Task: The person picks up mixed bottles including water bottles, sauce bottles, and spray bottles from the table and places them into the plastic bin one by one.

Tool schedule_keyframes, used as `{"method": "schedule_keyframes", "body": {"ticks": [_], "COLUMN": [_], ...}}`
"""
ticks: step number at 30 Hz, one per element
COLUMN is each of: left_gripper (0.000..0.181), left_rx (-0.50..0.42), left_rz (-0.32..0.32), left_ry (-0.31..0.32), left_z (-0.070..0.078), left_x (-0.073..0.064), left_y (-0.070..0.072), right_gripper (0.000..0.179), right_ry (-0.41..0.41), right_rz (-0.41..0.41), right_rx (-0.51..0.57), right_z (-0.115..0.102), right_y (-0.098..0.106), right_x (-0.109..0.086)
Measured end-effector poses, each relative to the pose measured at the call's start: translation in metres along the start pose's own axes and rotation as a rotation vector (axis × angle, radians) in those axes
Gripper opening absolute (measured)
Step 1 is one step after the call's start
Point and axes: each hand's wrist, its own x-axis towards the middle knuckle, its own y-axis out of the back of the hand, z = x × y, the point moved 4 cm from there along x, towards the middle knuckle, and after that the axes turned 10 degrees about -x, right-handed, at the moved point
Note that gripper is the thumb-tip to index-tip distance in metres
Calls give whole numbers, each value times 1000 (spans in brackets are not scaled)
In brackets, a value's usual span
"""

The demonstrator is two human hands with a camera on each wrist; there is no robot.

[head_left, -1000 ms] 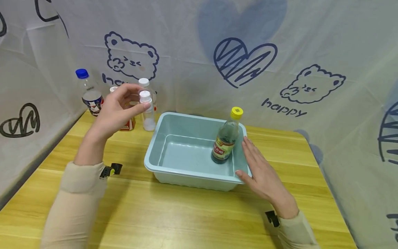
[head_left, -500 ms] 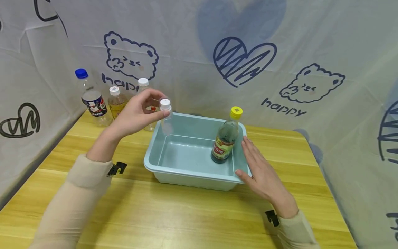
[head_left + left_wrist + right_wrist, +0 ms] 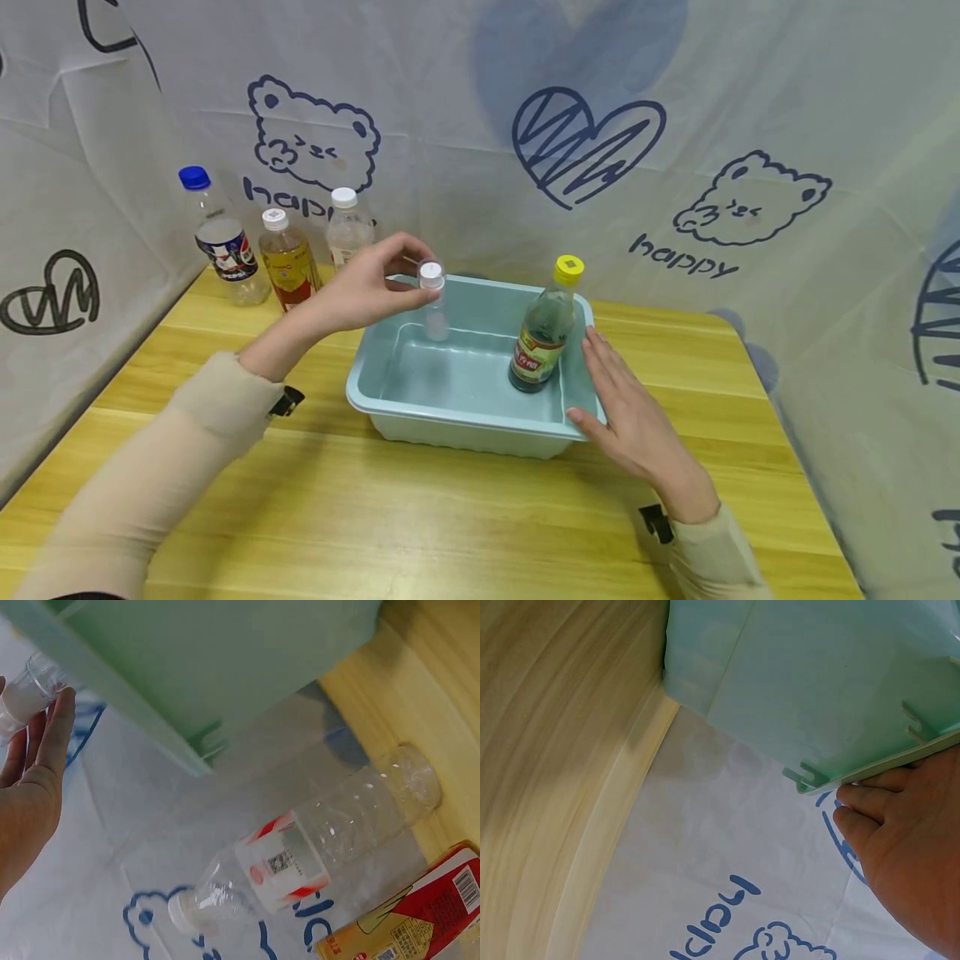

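My left hand (image 3: 367,287) pinches a small clear bottle (image 3: 435,323) near its white cap, between thumb and fingers. The bottle is upright over the left part of a pale blue-green plastic basin (image 3: 465,423), and something whitish shows inside it. In the left wrist view the small bottle (image 3: 28,696) is partly cut off by the edge. Inside the basin, at its right, stands a dark glass sauce bottle (image 3: 536,354) with a yellow cap. My right hand (image 3: 637,417) rests on the basin's right rim, fingers straight; the right wrist view shows its fingertips (image 3: 849,793) at the rim.
Left of the basin, at the back, stand a blue-capped cola bottle (image 3: 228,254), a yellow-and-red labelled drink bottle (image 3: 291,267) and a clear white-capped bottle (image 3: 348,233), partly behind my left hand. A printed cloth (image 3: 465,167) hangs behind the wooden table (image 3: 450,525).
My left hand has carried the small clear bottle rightward from beside the other bottles, over the basin's rim, and it is now lower. My right hand stays on the rim.
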Motion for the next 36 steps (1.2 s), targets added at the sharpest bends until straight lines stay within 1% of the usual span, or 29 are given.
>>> {"method": "schedule_keyframes", "body": {"ticks": [6, 10, 19, 23, 25, 27, 33, 36], "left_gripper": [39, 39, 37, 36, 36, 35, 36, 36], "left_rx": [1, 6, 36, 13, 13, 33, 161, 186], "left_rz": [-105, -161, -291, -349, -365, -372, -370, -377], "left_ry": [2, 15, 61, 81, 79, 68, 40, 40], "left_z": [-9, -13, -19, -20, -21, -22, -29, -30], "left_x": [8, 12, 21, 25, 28, 31, 44, 48], "left_y": [-20, -30, -45, -52, -55, -57, -62, -64], "right_gripper": [87, 87, 88, 88, 88, 88, 88, 88], "right_ry": [4, 5, 8, 5, 3, -1, -12, -16], "right_rz": [6, 2, 6, 0, -3, -9, -26, -33], "right_rx": [2, -1, -1, -1, -1, -2, -3, -5], "right_z": [0, 0, -1, -1, -1, -1, -1, -1], "right_y": [0, 0, 1, 2, 2, 2, 2, 2], "right_x": [0, 0, 1, 1, 1, 1, 0, 0]}}
